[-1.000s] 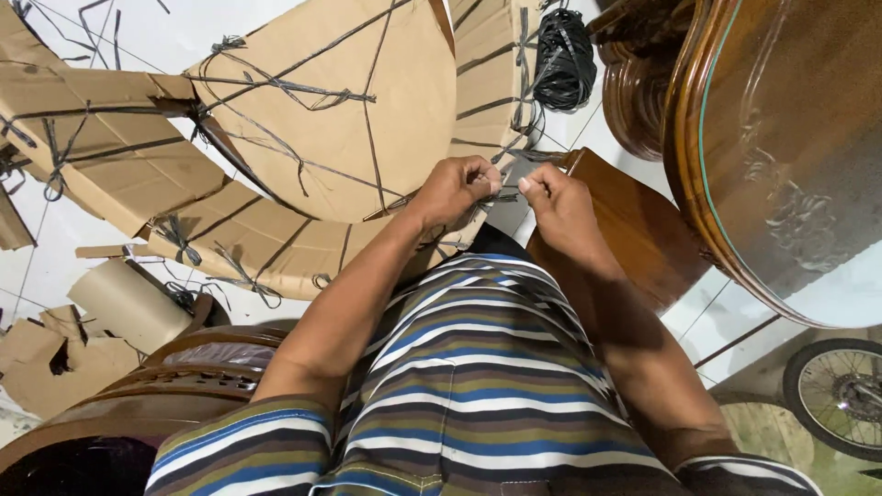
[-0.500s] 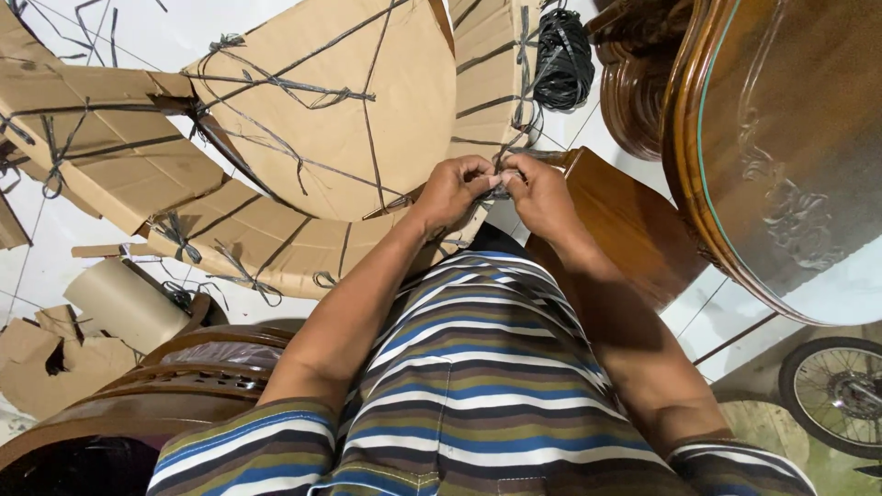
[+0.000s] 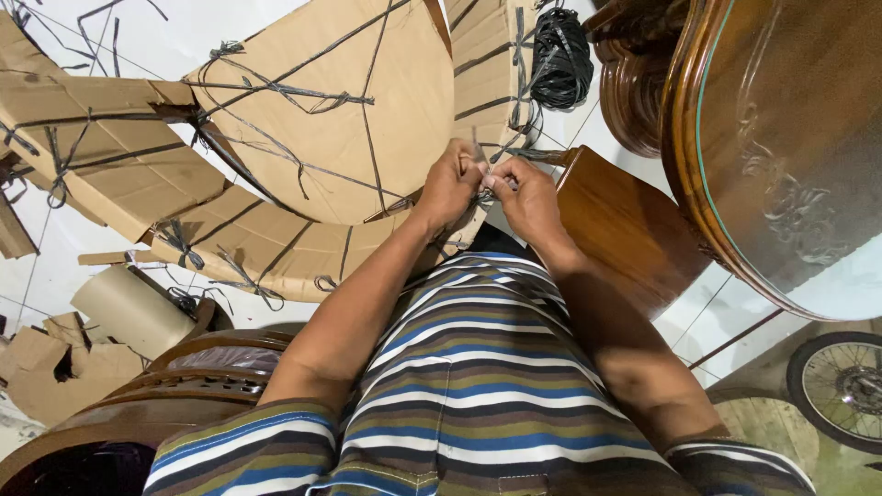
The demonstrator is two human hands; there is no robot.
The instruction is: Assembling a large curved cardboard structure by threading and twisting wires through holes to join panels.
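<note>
My left hand (image 3: 452, 184) and my right hand (image 3: 525, 195) meet close together, both pinching a thin dark plastic strap (image 3: 483, 158) at the edge of a large round piece wrapped in brown cardboard (image 3: 358, 110). The strap ends stick up between my fingers. More straps cross the cardboard and are knotted in places. A brown polished wooden piece (image 3: 625, 230) lies just right of my right hand, partly under it.
A roll of dark strap (image 3: 562, 57) lies at the top. A carved wooden table with a glass top (image 3: 781, 147) fills the right. Cardboard-wrapped pieces (image 3: 110, 156) and scraps (image 3: 46, 367) lie left on white floor. A wheel (image 3: 841, 390) shows at lower right.
My two hands have drawn closer together and shifted slightly left on the strap; the strap ends now stand up between the fingers.
</note>
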